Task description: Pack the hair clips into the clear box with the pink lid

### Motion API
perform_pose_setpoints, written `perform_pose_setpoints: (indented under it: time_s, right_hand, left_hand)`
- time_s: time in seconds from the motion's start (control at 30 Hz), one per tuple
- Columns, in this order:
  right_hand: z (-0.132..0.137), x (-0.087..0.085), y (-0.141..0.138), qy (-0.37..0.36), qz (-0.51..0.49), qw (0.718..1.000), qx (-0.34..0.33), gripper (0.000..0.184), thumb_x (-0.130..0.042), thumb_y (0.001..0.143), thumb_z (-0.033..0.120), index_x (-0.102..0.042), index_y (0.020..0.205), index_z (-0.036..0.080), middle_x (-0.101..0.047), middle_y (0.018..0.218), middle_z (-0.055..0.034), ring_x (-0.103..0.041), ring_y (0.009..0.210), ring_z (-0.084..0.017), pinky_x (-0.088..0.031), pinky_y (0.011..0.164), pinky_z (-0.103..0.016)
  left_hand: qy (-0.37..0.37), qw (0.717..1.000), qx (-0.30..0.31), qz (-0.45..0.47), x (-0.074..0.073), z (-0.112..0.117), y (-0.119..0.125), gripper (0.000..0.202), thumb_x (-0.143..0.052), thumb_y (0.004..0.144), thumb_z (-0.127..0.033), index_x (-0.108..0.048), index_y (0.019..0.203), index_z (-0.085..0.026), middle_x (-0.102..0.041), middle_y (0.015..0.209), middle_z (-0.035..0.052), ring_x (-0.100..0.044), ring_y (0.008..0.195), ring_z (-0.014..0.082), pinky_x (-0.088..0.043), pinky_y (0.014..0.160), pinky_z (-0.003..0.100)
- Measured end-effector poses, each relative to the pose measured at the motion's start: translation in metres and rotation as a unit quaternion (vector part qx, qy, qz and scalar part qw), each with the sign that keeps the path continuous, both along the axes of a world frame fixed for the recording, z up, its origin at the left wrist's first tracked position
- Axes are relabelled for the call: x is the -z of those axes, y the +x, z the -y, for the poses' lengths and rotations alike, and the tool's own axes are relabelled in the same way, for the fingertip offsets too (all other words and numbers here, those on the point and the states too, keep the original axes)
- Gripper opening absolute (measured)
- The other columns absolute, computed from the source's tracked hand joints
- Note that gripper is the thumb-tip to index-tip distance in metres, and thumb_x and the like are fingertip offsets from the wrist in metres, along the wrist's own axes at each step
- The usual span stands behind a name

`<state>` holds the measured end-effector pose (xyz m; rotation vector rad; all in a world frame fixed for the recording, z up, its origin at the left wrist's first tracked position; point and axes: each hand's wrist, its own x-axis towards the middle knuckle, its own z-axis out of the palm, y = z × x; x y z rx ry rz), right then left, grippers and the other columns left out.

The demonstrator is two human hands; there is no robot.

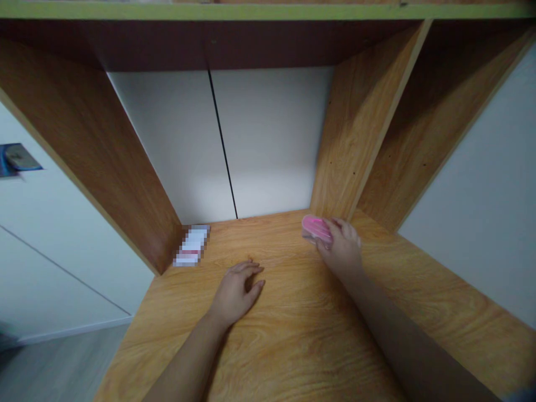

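My right hand is closed around a pink scrub brush with a rounded top and a paler lower part. The brush is at the back right of the wooden desktop, near the foot of the upright divider. Its far end points left, and my fingers hide the near end. To the left, my left hand rests on the wood with its fingers loosely bent and the thumb apart. Nothing is in it.
A blurred white card or packet lies in the back left corner. Wooden side panels and a divider flank the white back panel. A shelf with a green edge overhangs the desktop. A white wall borders the right.
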<state>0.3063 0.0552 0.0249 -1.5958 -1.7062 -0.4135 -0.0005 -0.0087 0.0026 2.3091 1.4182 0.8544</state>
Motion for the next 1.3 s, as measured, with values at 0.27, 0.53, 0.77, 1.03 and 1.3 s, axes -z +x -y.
perform_pose_setpoints:
  time_s: [0.27, 0.53, 0.77, 1.03, 1.3]
  right_hand:
    - [-0.006, 0.013, 0.007, -0.054, 0.035, 0.998, 0.012, 0.048, -0.059, 0.088, 0.026, -0.059, 0.135, 0.024, -0.055, 0.133, -0.0156, -0.051, 0.122, -0.035, -0.047, 0.096, -0.050]
    - [-0.005, 0.007, 0.005, -0.048, -0.035, 0.993, -0.104, 0.048, -0.059, 0.089, 0.025, -0.058, 0.137, 0.025, -0.053, 0.133, -0.0125, -0.055, 0.122, -0.031, -0.048, 0.105, -0.050]
    - [0.009, 0.007, -0.018, -0.097, -0.022, 0.938, -0.332, 0.047, -0.059, 0.092, 0.019, -0.056, 0.138, 0.027, -0.046, 0.147, -0.0109, -0.045, 0.137, -0.028, -0.040, 0.114, -0.052]
    - [0.042, -0.006, -0.049, -0.156, -0.023, 0.875, -0.457, 0.048, -0.061, 0.092, 0.021, -0.055, 0.139, 0.026, -0.046, 0.147, -0.0133, -0.047, 0.137, -0.026, -0.042, 0.114, -0.048]
    - [0.042, -0.009, -0.050, -0.019, 0.037, 0.897, -0.439, 0.050, -0.075, 0.082, 0.027, -0.061, 0.130, 0.025, -0.062, 0.131, -0.0123, -0.057, 0.122, -0.027, -0.048, 0.103, -0.047]
  left_hand:
    - [0.009, 1.000, 0.002, 0.011, 0.002, -0.001, -0.001, 0.030, -0.062, 0.089, -0.030, -0.072, 0.117, -0.023, -0.071, 0.126, 0.0088, -0.061, 0.125, 0.0289, -0.047, 0.109, 0.050]
    - [0.007, 1.000, 0.007, 0.019, 0.000, 0.000, -0.001, 0.032, -0.062, 0.090, -0.029, -0.070, 0.120, -0.024, -0.070, 0.126, 0.0093, -0.060, 0.126, 0.0295, -0.045, 0.110, 0.050]
    - [0.006, 0.997, -0.024, 0.073, 0.008, -0.001, -0.001, 0.064, -0.067, 0.088, -0.039, -0.046, 0.146, -0.021, -0.057, 0.144, 0.0130, -0.055, 0.133, 0.0292, -0.042, 0.114, 0.049]
    - [-0.033, 0.987, 0.034, 0.152, -0.008, 0.006, 0.005, 0.054, -0.071, 0.086, -0.043, -0.056, 0.133, -0.021, -0.065, 0.131, 0.0131, -0.064, 0.119, 0.0285, -0.050, 0.104, 0.044]
    - [-0.034, 0.988, 0.011, 0.149, -0.015, 0.009, 0.009, 0.051, -0.078, 0.078, -0.043, -0.060, 0.119, -0.019, -0.071, 0.116, 0.0118, -0.068, 0.104, 0.0281, -0.054, 0.093, 0.041]
